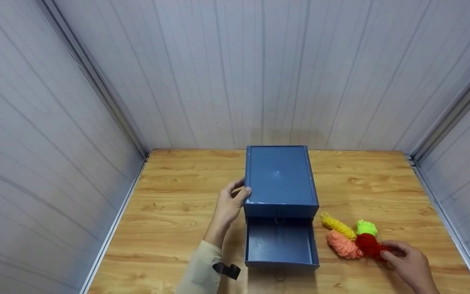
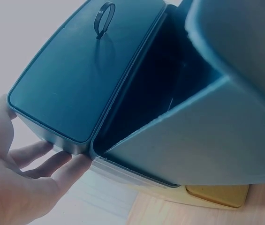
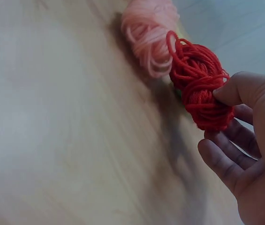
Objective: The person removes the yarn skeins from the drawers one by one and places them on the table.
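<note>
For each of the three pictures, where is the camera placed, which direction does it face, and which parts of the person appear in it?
Head: worn on the head, faces forward and down at the table, the box, its open drawer and four yarn bundles; both hands show.
Left wrist: close beside the box, faces its front; left hand touches its side.
Right wrist: low over the table, faces the red yarn that the right hand pinches.
Head and left wrist share the box; head and right wrist, the red yarn.
</note>
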`<state>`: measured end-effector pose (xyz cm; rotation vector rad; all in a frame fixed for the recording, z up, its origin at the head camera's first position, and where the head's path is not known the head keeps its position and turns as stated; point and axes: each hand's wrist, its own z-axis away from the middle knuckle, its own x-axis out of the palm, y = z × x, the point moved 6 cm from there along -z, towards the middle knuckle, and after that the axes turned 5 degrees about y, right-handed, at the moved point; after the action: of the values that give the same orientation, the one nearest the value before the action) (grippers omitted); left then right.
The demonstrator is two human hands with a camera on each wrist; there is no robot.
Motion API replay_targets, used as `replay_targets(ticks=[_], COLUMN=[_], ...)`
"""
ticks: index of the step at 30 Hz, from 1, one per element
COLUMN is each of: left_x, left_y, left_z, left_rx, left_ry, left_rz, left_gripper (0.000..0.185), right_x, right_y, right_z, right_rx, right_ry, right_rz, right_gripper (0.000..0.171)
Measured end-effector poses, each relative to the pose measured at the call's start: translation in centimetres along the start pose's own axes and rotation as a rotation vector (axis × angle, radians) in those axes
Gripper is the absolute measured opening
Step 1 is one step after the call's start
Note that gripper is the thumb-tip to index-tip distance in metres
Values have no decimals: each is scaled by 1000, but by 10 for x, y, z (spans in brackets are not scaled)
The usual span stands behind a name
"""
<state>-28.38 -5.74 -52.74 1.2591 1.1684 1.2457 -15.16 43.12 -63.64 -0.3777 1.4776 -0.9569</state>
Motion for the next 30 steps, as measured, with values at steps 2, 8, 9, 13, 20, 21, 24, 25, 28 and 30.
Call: replay_targets(ticks=[2,8,9,13,20,21,24,25,28,30], left_x=[0,0,0,0,0,-1,-1,-1,0,-1], left_y=[0,-1,-1,-1,-2,-2,-2,-2,-1,-2], left_z=[0,-1,-1,0,0,0,0,0,0,0], left_rx=[-2,-12,-10,-2,4,8,11,11,10,5], left_ry=[-7,-8,-6,-5,-1,1,6,7,8,6], left_rz=[13,29,27,17,7,5,8,9,11,10], left_gripper=[50,49,49,49,50,50,49,49,50,50], right_x=[-1,-1,0,2,4,4,4,4,3,2], right_y=[4,11,13,18,17,16,14,14,14,14], right_z=[0,-1,-2,-4,-2,-1,0,0,2,3], right_rx=[-22,-37,-28,9,-20,-34,-55,-55,-67,-85], right_ry=[1,-24,-32,-68,-98,-97,-104,-103,-96,-75], right_rz=[28,71,71,58,51,51,48,50,54,43], right_gripper=[45,44,45,46,44,43,41,40,38,37])
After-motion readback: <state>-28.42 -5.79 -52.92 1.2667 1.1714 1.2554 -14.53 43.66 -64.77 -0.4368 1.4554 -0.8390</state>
